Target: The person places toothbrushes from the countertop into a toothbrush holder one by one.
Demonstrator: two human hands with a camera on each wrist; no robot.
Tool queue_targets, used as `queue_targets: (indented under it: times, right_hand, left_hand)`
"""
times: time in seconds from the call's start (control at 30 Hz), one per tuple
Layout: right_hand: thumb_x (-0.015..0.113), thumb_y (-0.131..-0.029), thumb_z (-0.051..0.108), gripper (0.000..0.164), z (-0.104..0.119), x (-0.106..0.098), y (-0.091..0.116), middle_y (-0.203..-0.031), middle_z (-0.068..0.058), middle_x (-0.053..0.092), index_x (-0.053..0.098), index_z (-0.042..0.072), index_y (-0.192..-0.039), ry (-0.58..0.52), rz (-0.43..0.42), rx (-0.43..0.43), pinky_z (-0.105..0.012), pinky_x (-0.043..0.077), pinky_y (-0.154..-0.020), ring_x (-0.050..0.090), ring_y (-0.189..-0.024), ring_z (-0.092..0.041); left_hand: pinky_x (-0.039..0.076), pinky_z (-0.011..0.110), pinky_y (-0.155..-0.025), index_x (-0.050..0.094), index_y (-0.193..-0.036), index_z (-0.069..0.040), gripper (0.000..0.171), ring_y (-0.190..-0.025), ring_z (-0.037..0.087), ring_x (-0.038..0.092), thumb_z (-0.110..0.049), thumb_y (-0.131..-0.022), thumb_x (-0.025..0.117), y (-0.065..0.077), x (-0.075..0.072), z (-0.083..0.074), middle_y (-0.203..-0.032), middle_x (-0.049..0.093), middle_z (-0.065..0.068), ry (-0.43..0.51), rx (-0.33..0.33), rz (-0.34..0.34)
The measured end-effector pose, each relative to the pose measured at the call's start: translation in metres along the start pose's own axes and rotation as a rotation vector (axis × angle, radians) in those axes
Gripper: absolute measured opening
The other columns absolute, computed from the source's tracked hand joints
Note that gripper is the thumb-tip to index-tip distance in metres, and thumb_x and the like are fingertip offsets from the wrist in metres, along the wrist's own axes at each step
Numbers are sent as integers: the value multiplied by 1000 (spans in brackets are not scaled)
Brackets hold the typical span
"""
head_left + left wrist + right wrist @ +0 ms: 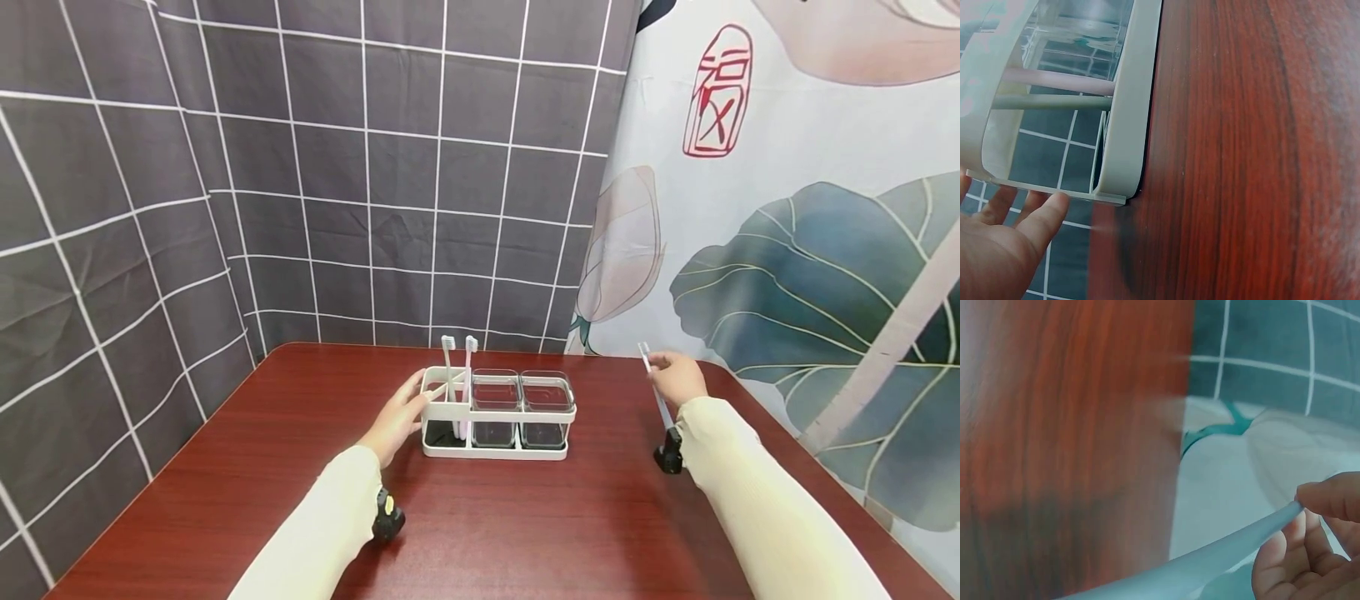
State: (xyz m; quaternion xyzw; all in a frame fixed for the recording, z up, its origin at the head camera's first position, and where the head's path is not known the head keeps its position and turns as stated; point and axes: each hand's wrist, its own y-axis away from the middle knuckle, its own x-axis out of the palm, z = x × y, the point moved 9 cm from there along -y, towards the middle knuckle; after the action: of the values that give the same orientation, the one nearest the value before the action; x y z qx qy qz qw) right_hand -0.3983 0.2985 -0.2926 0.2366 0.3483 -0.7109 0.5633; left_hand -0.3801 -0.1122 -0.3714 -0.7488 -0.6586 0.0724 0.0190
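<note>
In the head view my right hand pinches a pale blue toothbrush between thumb and fingers. Its bristle head points up and away, and the handle slants down toward the wrist. The right wrist view shows the thumb and fingertips on the toothbrush. My left hand touches the left end of a white toothbrush holder; in the left wrist view its fingertips rest along the end edge of the holder. Two toothbrushes, one greyish green and one pink, stand in the left compartment.
Two clear cups sit upside down or upright side by side in the holder's right part. The reddish-brown table ends at a grey grid-patterned cloth behind and a floral cloth on the right.
</note>
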Motion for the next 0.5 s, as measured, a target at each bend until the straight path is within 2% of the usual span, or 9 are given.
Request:
queue_targets:
  times: [0.1,0.3,0.5]
  right_hand:
    - [52,-89,0,41,12,-1,-1,-116,-35,59,52,-13,-128,-23,-32,-28,-45,51,-76,60,-99,-45]
    - [54,-85,-4,42,32,-7,-1,-108,-31,62,55,-12,-126,-129,-133,-34,-24,45,-61,59,-86,-30]
    - [56,-86,-5,44,49,-12,0,-111,-28,60,54,-9,-129,-289,-198,-11,-13,42,-65,54,-86,-14]
  left_hand:
    - [32,62,-104,21,-153,-7,59,-134,44,37,-15,-99,44,0,0,1,-153,27,25,-1,0,-1]
    - [32,62,-105,23,-153,-7,59,-134,43,38,-15,-98,45,0,0,1,-153,29,24,2,-2,-6]
    - [32,62,-105,24,-153,-7,59,-134,43,37,-15,-98,46,1,0,1,-153,29,24,2,-4,-6]
